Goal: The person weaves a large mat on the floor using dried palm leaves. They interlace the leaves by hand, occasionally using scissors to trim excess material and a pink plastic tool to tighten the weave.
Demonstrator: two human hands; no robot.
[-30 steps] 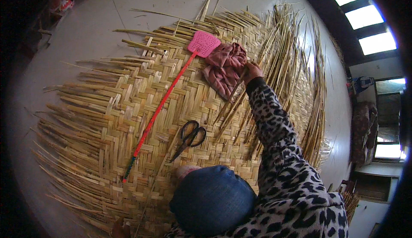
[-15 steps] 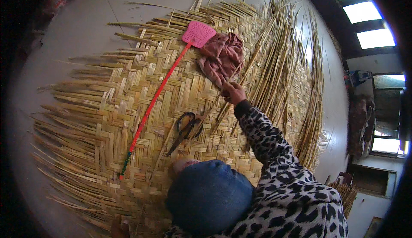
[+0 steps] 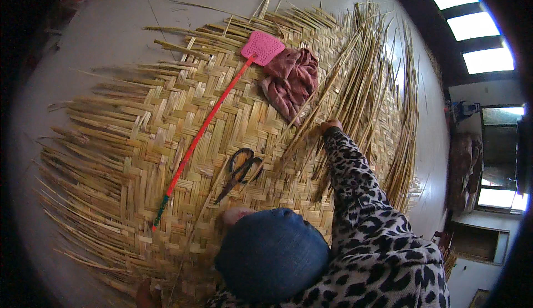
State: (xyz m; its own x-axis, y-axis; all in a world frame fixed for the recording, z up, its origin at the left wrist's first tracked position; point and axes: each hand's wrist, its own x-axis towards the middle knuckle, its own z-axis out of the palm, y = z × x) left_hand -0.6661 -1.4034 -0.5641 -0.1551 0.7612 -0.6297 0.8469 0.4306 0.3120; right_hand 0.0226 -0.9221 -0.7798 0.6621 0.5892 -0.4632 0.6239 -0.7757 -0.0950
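Observation:
A woven mat of flat, straw-coloured split strips (image 3: 183, 125) spreads under everything, its loose ends fanning out at the left and far sides. My right hand (image 3: 331, 125), fingers curled, rests at the near-left side of a pile of loose strips (image 3: 358, 86); what it grips is hidden. At the lower edge, my left hand (image 3: 147, 294) is partly cut off, its fingers unclear. Black-handled scissors (image 3: 239, 172) lie on the mat left of my right forearm. A thin strip (image 3: 191, 236) runs from beside them toward my left hand.
A pink fly swatter (image 3: 263, 47) with a red handle lies lengthwise on the mat. A crumpled reddish-brown cloth (image 3: 291, 80) sits against its head. My knee in blue denim (image 3: 272, 255) covers the near middle. Grey floor (image 3: 111, 30) surrounds the mat; windows (image 3: 472, 25) are at right.
My right hand has moved right, from a strip beside the cloth's near tip to the pile of loose strips. My left hand has shifted slightly left. The view has tilted a little.

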